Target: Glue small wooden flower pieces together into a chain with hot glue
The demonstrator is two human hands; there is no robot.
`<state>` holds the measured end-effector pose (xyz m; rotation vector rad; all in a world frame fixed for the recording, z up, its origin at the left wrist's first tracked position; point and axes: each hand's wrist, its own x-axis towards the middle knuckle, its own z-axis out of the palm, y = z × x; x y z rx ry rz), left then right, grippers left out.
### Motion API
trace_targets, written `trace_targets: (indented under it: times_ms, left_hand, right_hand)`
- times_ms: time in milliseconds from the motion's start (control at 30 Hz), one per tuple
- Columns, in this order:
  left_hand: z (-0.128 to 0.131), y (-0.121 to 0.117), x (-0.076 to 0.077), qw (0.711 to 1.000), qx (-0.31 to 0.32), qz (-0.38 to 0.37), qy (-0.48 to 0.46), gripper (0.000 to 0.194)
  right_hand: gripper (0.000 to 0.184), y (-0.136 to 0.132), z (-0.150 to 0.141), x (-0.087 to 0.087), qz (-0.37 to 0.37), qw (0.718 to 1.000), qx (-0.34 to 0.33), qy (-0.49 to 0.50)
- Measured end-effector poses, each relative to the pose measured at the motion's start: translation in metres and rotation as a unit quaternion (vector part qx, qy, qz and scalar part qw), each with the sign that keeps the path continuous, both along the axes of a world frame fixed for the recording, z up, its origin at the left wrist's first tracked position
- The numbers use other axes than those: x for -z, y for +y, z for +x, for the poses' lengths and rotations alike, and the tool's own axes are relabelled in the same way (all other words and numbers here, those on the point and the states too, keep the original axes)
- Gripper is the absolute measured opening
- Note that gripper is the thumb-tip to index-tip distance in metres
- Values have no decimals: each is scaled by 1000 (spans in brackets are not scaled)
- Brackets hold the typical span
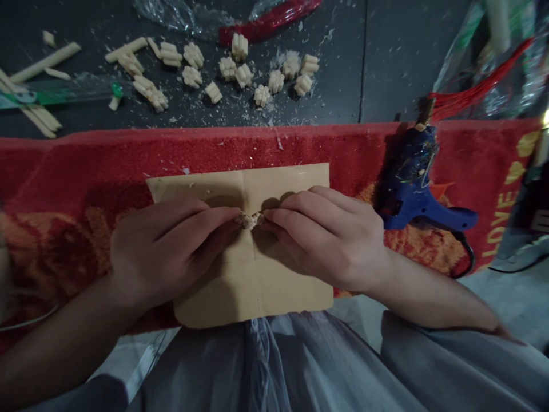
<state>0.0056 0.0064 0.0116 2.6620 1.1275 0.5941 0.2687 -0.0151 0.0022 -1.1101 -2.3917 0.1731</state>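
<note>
My left hand (171, 246) and my right hand (321, 234) meet at the middle of a tan cardboard sheet (253, 286). Both pinch a small pale bundle of short sticks (250, 220) between their fingertips, left fingers on its left end, right fingers on its right end. The bundle sits just above the cardboard. The cardboard lies on a red towel (128, 166) across my lap.
A blue hot glue gun (412, 189) rests on the towel at the right, its cord trailing down. On the dark floor beyond lie several similar stick bundles (240, 71), long pale sticks (43, 63), crumbs, clear plastic wrapping (171, 14) and a red tassel (472, 91).
</note>
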Motion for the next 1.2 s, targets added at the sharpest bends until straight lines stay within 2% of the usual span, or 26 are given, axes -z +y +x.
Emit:
trace_targets:
  times_ms: [200,400,567,667,800,833,1000,1200]
  left_hand:
    - [-4,3,1,998,46,34,0,9]
    - [-4,0,6,998,34,45,2,12]
    - [2,0,-4,999,6,35,14,6]
    - [1,3,-9,999,21,43,-2,4]
    - [-10,4,0,993,114,20,-3,9]
    - [-13,2,5,993,103,43,-30,12]
    - [-21,-6,20,988,140,57,-26,22]
    - [-17,-4,18,987,127,96,-6,20]
  right_hand:
    - [15,0,1,-1,-4,1000,-1,-3]
    - [12,1,2,-3,-16,1000,-11,6]
    - [16,2,3,-4,-6,1000,-3,-17]
    - [16,2,3,-3,-4,1000,-1,-22]
    - [9,2,2,-1,-3,1000,-2,1]
    - [9,2,2,0,0,1000,-2,4]
    - [10,2,3,3,-6,1000,-10,9]
    - [20,3,4,3,2,1000,-21,4]
